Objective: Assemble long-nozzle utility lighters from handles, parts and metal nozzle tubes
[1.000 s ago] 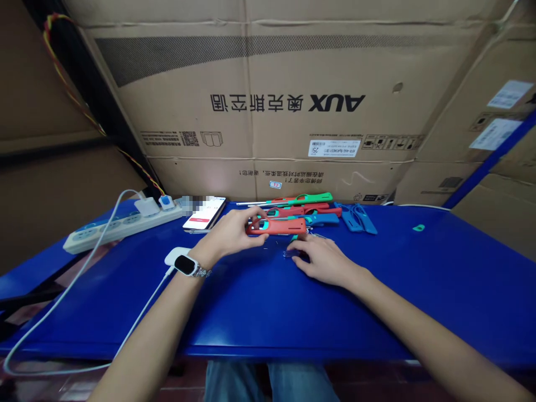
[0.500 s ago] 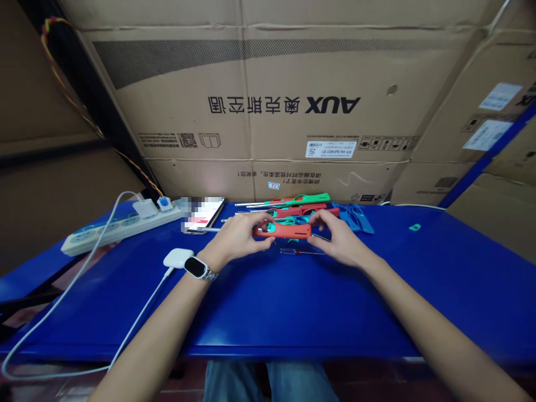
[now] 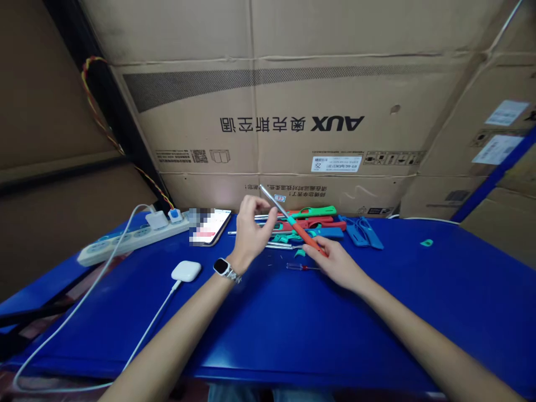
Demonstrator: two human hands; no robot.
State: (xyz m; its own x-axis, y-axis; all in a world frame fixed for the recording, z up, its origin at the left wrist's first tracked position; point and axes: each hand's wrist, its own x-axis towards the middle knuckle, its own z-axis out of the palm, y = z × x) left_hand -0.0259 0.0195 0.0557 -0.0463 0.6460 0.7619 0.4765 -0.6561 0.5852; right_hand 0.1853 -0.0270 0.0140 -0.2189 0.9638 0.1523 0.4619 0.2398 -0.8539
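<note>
My right hand (image 3: 333,261) is closed around the handle end of an orange long-nosed lighter (image 3: 307,239). The lighter tilts up to the left, its metal barrel pointing at the cardboard behind. Just left of that barrel is my left hand (image 3: 252,231), fingers loosely bent and apart, with nothing seen in it. Behind both hands lies a pile of similar lighters, among them a green lighter (image 3: 320,211) and a red lighter (image 3: 287,225). A small screwdriver (image 3: 296,267) with a clear handle rests in front, near a teal plastic piece (image 3: 300,253).
Blue lighter parts (image 3: 360,231) lie right of the pile, and another teal piece (image 3: 426,243) sits farther right. On the left are a phone (image 3: 218,226), a white earbud case (image 3: 186,271) on a cable, and a power strip (image 3: 129,240). Cardboard (image 3: 288,89) walls the back.
My left hand has let go of the orange lighter and sits apart from it. The lighter has swung from level to tilted, barrel up, in my right hand. The view has shifted slightly.
</note>
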